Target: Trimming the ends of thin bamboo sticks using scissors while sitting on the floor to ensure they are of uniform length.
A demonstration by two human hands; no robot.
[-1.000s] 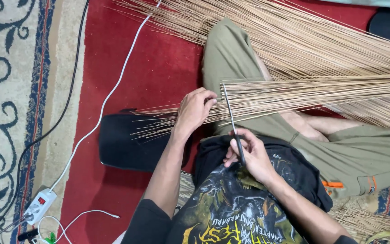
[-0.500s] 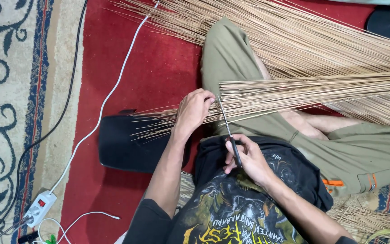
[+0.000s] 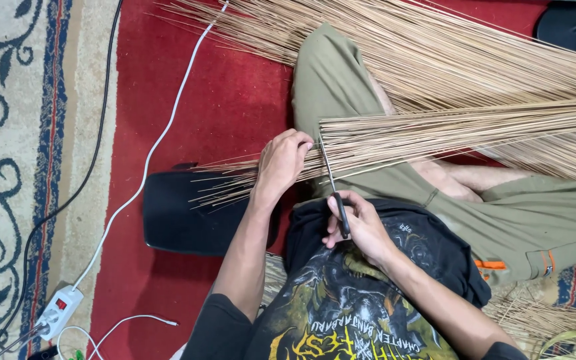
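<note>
Far left, we note one cream carpet with dark blue scroll pattern (image 3: 8, 133), one thin black cable (image 3: 95, 160) and one white cable (image 3: 161, 140) running down to one white power strip with a red switch (image 3: 58, 311). All lie on or beside the red rug (image 3: 235, 100).

Next, one flat black cushion-like pad (image 3: 175, 223) lies on the rug. Trimmed stick ends fan out over its upper edge.

Our left hand (image 3: 285, 163) is closed around one gathered bundle of thin tan palm-rib sticks (image 3: 461, 130), fingers wrapped fully over it at the cut end. The bundle runs rightward across the lap, above the olive-green trouser leg (image 3: 341, 87).

Our right hand (image 3: 361, 227) grips one pair of black-handled scissors (image 3: 333, 187), fingers curled into the handles. The blades point up at the bundle, just beside the left hand's fingertips. We cannot tell how far the blades are parted.

Behind, one large loose heap of the same sticks (image 3: 435, 47) spreads across the top. More sticks (image 3: 548, 320) lie at lower right. Single sticks are too many to count.

Risks, as we judge them: the blades sit very near the left fingers, so a slip could nick them. A loose grip would let sticks splay and cut unevenly. Cut ends may scatter onto the pad and rug.
</note>
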